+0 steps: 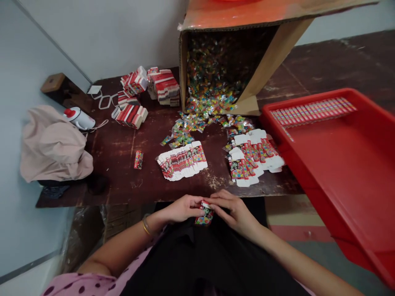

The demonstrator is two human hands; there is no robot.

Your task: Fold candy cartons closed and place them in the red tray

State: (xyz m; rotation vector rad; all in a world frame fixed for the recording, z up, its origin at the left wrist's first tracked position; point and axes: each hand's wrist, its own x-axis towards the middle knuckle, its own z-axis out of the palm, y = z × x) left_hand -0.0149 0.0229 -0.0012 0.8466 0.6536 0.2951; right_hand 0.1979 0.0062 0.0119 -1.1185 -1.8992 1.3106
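My left hand [184,207] and my right hand [231,208] meet just below the table's front edge, over my lap. Both are closed on one small printed candy box [205,214], red with coloured dots, held between the fingertips. On the dark table [123,181] in front lie two fans of flat unfolded box blanks, one at the middle [182,160] and one to the right [254,156]. A single finished box [138,159] lies alone to the left.
A tipped cardboard carton [247,53] spills wrapped candies [210,102] onto the table. A red plastic tray [345,172] at right holds a row of filled boxes [311,110]. Stacks of box blanks [148,90], a white bottle [79,118] and a beige cloth [52,144] sit at left.
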